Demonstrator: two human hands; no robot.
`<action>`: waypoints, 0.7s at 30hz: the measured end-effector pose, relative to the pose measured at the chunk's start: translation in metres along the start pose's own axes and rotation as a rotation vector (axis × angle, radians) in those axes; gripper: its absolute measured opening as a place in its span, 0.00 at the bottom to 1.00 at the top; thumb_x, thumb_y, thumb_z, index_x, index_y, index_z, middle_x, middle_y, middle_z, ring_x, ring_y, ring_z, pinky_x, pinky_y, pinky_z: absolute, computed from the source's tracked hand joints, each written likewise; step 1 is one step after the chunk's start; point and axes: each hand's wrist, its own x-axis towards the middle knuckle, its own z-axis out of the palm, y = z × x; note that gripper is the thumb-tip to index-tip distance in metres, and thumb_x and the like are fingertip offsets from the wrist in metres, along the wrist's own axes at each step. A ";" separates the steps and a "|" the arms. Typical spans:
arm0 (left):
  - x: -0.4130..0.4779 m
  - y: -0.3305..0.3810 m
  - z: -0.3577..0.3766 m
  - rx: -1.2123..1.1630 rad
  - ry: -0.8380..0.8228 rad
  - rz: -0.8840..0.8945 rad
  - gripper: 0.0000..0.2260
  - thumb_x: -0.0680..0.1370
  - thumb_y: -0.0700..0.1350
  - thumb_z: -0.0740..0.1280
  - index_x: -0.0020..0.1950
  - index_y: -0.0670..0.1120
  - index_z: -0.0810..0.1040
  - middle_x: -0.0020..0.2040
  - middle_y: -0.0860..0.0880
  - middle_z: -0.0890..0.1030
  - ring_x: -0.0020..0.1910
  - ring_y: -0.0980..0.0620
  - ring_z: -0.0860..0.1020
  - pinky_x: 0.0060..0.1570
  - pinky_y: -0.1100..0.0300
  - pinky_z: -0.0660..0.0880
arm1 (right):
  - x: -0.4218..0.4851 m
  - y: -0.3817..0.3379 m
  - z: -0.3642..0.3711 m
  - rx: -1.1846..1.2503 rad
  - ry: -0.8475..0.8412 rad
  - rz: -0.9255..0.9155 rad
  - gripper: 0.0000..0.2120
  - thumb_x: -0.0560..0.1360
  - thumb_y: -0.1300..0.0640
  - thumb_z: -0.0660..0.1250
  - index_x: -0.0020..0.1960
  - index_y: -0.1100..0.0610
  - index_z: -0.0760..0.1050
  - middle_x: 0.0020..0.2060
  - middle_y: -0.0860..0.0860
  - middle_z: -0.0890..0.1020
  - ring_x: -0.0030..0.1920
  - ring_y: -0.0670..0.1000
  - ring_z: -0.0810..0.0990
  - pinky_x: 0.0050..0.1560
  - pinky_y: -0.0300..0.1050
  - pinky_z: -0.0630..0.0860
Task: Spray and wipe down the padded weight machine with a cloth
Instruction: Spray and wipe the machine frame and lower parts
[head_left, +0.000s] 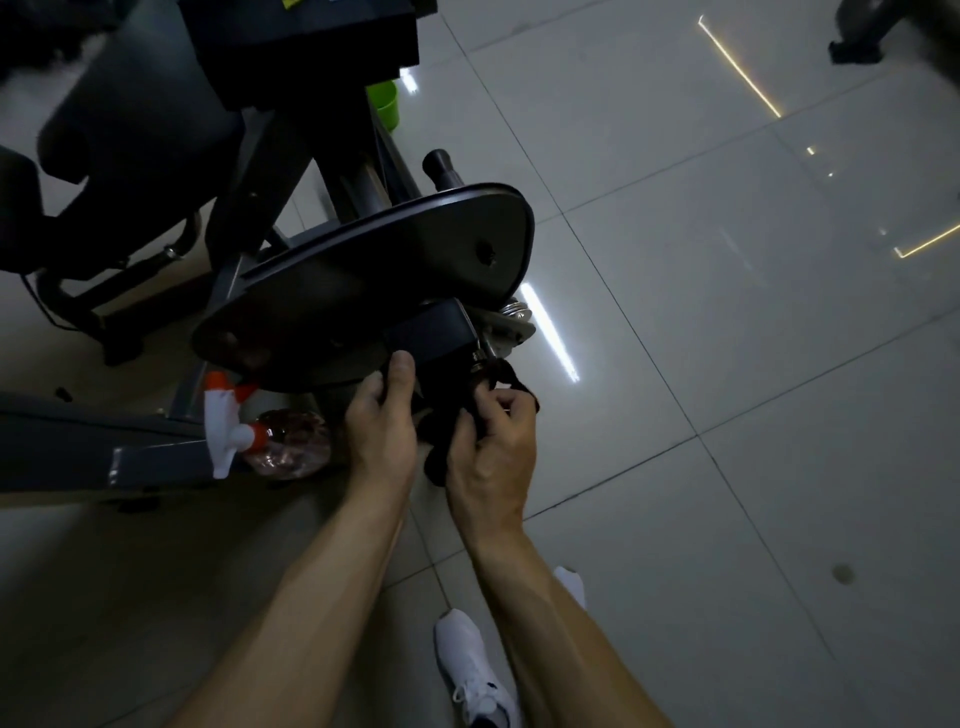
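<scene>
Black cloth (444, 431) bunched beneath the dark machine (374, 280), spray bottle (260, 436) lying nearby.

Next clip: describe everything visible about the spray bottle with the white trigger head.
The clear plastic spray bottle has a white trigger head with orange nozzle and collar, and looks reddish inside. It lies on its side, beside the grey machine frame, below the dark oval pad. Neither the left hand nor the right hand, which grips a black cloth, touches it.

The left grip (382, 415) and right grip (498, 436) are bare, as are the left forearm (311, 587) and right forearm (535, 597). One foot wears a white lace-up trainer (470, 670); a second white shoe toe (571, 582) shows nearby.
</scene>
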 end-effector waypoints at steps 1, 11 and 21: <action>-0.002 -0.008 -0.003 -0.001 -0.009 -0.021 0.24 0.81 0.64 0.63 0.61 0.44 0.80 0.55 0.49 0.84 0.55 0.60 0.81 0.59 0.56 0.77 | 0.007 0.001 -0.002 -0.020 -0.008 0.030 0.09 0.80 0.60 0.65 0.57 0.57 0.81 0.50 0.50 0.74 0.46 0.44 0.74 0.46 0.34 0.74; -0.028 -0.041 -0.004 -0.499 -0.249 -0.651 0.20 0.80 0.58 0.66 0.67 0.49 0.81 0.61 0.44 0.84 0.61 0.45 0.82 0.58 0.50 0.78 | 0.013 -0.014 -0.005 0.081 -0.175 0.177 0.06 0.77 0.58 0.64 0.42 0.57 0.76 0.46 0.58 0.78 0.44 0.47 0.78 0.42 0.37 0.73; -0.012 -0.025 0.032 -0.338 0.339 -0.306 0.08 0.73 0.47 0.78 0.47 0.49 0.82 0.46 0.49 0.86 0.44 0.51 0.85 0.47 0.53 0.84 | 0.027 -0.008 -0.019 0.363 -0.062 0.402 0.07 0.78 0.65 0.71 0.53 0.59 0.85 0.44 0.53 0.88 0.46 0.50 0.87 0.44 0.43 0.83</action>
